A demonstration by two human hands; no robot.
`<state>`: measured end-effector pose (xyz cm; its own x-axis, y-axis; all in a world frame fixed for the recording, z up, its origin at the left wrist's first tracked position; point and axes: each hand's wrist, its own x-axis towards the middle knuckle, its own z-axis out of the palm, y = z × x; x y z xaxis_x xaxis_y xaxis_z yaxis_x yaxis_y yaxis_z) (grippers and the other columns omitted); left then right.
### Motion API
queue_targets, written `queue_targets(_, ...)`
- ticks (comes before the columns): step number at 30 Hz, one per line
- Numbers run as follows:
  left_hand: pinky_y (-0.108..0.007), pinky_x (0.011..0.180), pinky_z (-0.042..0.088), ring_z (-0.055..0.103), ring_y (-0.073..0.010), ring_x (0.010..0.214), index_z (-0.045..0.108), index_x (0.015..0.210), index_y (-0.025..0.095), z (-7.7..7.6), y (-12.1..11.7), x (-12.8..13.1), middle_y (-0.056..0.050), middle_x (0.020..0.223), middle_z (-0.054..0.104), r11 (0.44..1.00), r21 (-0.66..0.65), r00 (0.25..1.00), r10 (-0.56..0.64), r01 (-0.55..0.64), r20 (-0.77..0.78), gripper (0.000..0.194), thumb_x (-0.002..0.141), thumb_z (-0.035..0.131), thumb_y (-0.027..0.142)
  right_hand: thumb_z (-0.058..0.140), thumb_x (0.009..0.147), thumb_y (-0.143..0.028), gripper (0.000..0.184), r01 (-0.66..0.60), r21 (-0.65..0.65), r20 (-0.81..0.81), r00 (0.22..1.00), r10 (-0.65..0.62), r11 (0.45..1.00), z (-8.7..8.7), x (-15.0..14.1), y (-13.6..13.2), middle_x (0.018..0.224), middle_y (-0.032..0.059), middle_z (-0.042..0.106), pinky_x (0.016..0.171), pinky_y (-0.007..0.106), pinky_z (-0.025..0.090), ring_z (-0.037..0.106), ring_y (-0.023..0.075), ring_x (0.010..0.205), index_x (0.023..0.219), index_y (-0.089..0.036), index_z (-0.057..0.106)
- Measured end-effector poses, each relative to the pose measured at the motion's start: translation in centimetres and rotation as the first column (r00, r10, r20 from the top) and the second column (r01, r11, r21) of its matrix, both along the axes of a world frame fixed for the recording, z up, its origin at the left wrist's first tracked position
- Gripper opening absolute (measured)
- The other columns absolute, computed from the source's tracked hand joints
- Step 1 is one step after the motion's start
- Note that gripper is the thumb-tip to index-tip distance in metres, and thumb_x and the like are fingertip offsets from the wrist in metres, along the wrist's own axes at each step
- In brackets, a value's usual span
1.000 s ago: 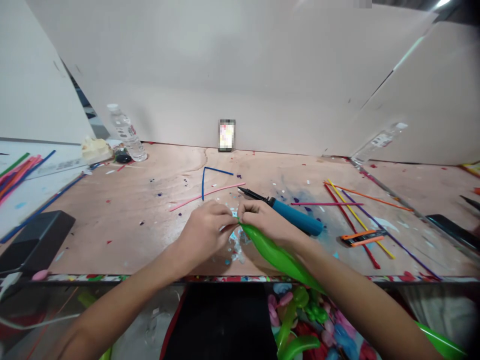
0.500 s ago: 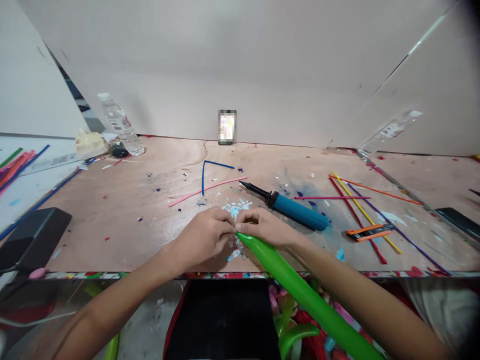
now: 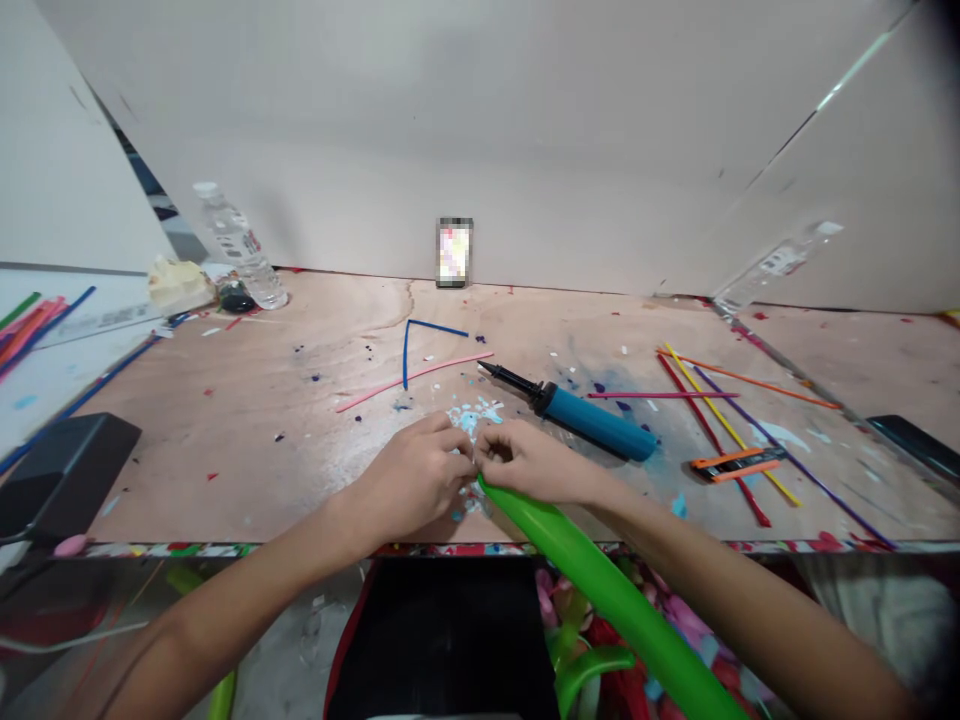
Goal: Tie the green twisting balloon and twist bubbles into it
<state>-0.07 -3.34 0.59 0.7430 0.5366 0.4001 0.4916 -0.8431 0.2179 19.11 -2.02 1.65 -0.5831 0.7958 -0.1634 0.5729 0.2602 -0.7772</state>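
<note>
at the bottom centre of the frame lies dark cloth, and to its right, below the table, coloured balloons are heaped. the long green balloon slants from the bottom right up to the middle, passing over the table edge, its narrow end at the fingertips. the left hand has its thumb and fingers together, pinched at that end; the right hand curls thumb and forefinger onto it from the other side, leaving a small gap inside the curl. the exact grip is partly hidden.

the wooden table fills the middle of the frame. a black box sits at its lower left, and an orange and black cutter lies at the right across red, yellow and purple strips. a blue hand pump lies just beyond the right hand, nozzle to the upper left. past the hands, a pink strip crosses near a bent blue strip.

farther back, clear bottles tilt at the upper left and right, and a small blurred screen stands against the pale wall.
</note>
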Motion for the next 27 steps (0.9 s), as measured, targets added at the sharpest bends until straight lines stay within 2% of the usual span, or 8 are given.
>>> queue_targets(4,-0.03,0.068,0.045,0.05,-0.017,0.075,0.067,0.074,0.014,-0.3,0.1,-0.1,-0.005,0.084,0.067,0.995,0.094,1.0,-0.026,0.025,0.008,0.018,0.082,0.054,0.006,0.048,0.071,-0.016,0.005,-0.071,-0.097,-0.076,0.995,0.064,0.993,-1.0,0.3,0.8,0.064,-0.0046,0.045,0.056,0.023,0.032,0.041,0.0102,0.061,0.067,-0.017,0.048)
queue_targets(10,-0.029,0.064,0.048,0.054,-0.0159,0.071,0.065,0.077,0.013,-1.0,-0.2,-0.4,-0.006,0.086,0.069,0.968,0.235,0.985,-0.123,0.091,0.125,0.015,0.084,0.052,0.008,0.048,0.074,-0.018,0.005,-0.074,-0.157,-0.158,0.986,0.049,0.985,-1.5,0.4,0.6,0.065,-0.0052,0.039,0.057,0.023,0.032,0.038,0.0097,0.062,0.069,-0.018,0.047)
queue_targets(13,-0.028,0.064,0.048,0.059,-0.0152,0.071,0.065,0.088,0.013,-1.0,-0.6,-0.5,-0.007,0.086,0.071,0.943,0.317,0.962,-0.176,0.104,0.21,0.014,0.086,0.052,0.009,0.051,0.072,-0.022,0.006,-0.049,-0.293,-0.191,0.982,-0.008,0.955,-1.3,0.3,-0.1,0.066,-0.0042,0.045,0.055,0.022,0.034,0.042,0.0097,0.061,0.071,-0.017,0.051)
queue_targets(15,-0.027,0.063,0.048,0.061,-0.0147,0.07,0.064,0.093,0.013,-1.1,-0.8,-0.6,-0.006,0.087,0.071,0.93,0.351,0.953,-0.198,0.108,0.231,0.014,0.088,0.052,0.01,0.053,0.069,-0.026,0.01,-0.008,-0.465,-0.208,0.973,-0.1,0.885,-1.4,0.3,-0.7,0.063,-0.0041,0.05,0.05,0.022,0.035,0.045,0.0099,0.056,0.074,-0.017,0.053)
queue_targets(17,-0.026,0.061,0.048,0.061,-0.0141,0.069,0.064,0.096,0.013,-1.1,-1.0,-0.7,-0.006,0.088,0.072,0.924,0.368,0.949,-0.206,0.108,0.238,0.013,0.088,0.053,0.012,0.055,0.066,-0.027,0.013,0.006,-0.632,-0.239,0.95,-0.203,0.775,-1.7,0.2,-1.2,0.058,-0.005,0.052,0.044,0.021,0.037,0.047,0.01,0.048,0.076,-0.018,0.054)
queue_targets(19,-0.026,0.059,0.047,0.061,-0.0136,0.068,0.064,0.098,0.013,-1.1,-1.3,-0.8,-0.006,0.089,0.072,0.916,0.387,0.953,-0.208,0.111,0.22,0.014,0.088,0.054,0.013,0.057,0.063,-0.027,0.016,0.002,-0.735,-0.267,0.918,-0.293,0.678,-2.3,0.2,-1.7,0.053,-0.0059,0.053,0.04,0.021,0.039,0.047,0.0098,0.042,0.077,-0.018,0.054)
queue_targets(22,-0.025,0.058,0.049,0.063,-0.014,0.07,0.064,0.1,0.012,-0.8,-1.7,-1.0,-0.007,0.088,0.072,0.897,0.424,0.956,-0.224,0.126,0.188,0.014,0.089,0.055,0.015,0.058,0.061,-0.026,0.017,-0.039,-0.813,-0.29,0.892,-0.347,0.581,-2.9,0.2,-2.4,0.05,-0.0053,0.055,0.039,0.02,0.041,0.047,0.009,0.039,0.076,-0.018,0.055)
queue_targets(27,-0.026,0.058,0.051,0.065,-0.015,0.07,0.062,0.1,0.01,0.1,-2.2,-0.9,-0.007,0.083,0.072,0.907,0.374,0.951,-0.269,0.196,0.154,0.013,0.089,0.055,0.014,0.057,0.061,-0.024,0.016,-0.161,-0.864,-0.361,0.859,-0.364,0.477,-2.9,0.2,-3.3,0.049,-0.0039,0.056,0.039,0.019,0.043,0.049,0.0084,0.039,0.075,-0.017,0.055)
